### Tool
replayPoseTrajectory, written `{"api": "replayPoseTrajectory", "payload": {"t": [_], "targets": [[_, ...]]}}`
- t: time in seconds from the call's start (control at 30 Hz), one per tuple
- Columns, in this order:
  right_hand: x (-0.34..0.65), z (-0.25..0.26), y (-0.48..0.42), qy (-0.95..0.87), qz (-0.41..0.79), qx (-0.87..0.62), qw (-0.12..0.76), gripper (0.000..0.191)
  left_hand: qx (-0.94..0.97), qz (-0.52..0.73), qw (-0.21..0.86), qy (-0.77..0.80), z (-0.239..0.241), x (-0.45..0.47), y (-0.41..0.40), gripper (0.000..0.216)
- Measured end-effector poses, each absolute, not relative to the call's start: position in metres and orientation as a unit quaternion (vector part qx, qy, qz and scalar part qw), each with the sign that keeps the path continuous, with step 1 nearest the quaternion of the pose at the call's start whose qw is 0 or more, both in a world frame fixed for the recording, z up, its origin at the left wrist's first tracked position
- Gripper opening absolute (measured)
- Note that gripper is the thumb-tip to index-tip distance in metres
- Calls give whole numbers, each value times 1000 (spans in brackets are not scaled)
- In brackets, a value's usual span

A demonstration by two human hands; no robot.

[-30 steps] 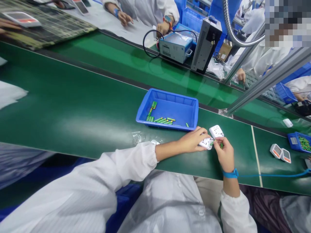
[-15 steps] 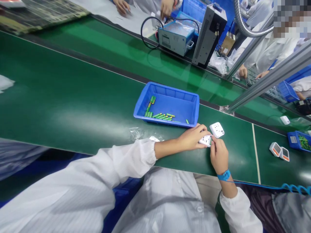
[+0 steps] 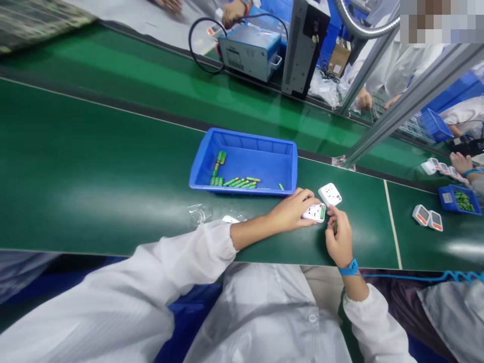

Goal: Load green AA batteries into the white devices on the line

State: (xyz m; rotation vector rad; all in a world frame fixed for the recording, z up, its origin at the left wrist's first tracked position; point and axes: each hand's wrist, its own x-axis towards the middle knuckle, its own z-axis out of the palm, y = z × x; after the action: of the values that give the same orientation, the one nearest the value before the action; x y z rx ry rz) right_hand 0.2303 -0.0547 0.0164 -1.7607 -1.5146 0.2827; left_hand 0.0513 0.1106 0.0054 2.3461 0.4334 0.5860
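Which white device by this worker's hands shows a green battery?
The white device in the left hand: a green battery shows at its right end. The other device, farther back, shows none.

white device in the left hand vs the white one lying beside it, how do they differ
The held white device is gripped and partly covered by the left hand, while the loose white device lies on the green bench outside that grip. The held white device shows a green battery at its right end; the loose white device shows no green. Both have dark markings on the face in view.
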Motion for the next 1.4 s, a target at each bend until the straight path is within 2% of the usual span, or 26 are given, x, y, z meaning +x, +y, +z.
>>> {"api": "replayPoseTrajectory", "payload": {"t": [0.1,0.17,0.37,0.47,0.63,0.7,0.87,1.07,1.2,1.3,1.4], "targets": [[231,11,-56,-542,145,-677,477,75,906,214,328,161,6,51,110,61],[231,7,-56,-512,174,-660,522,76,910,209,324,154,7,50,110,61],[229,4,-53,-440,238,-637,586,82,913,210,320,142,6,50,109,58],[230,7,-54,-421,250,-652,579,72,915,202,319,144,7,50,109,60],[227,13,-54,-433,202,-707,521,32,915,196,320,149,9,49,108,61],[220,17,-52,-451,168,-724,494,24,914,196,322,149,10,49,108,58],[199,25,-44,-490,133,-741,440,30,916,192,320,146,9,49,108,52],[192,22,-49,-447,148,-731,494,36,915,192,323,146,9,50,108,54],[194,22,-68,-451,167,-710,515,31,916,188,324,146,9,50,108,58],[196,25,-82,-476,152,-722,479,26,915,193,325,143,8,49,109,60],[196,27,-88,-506,140,-725,446,34,912,201,329,142,8,49,109,62]]}}
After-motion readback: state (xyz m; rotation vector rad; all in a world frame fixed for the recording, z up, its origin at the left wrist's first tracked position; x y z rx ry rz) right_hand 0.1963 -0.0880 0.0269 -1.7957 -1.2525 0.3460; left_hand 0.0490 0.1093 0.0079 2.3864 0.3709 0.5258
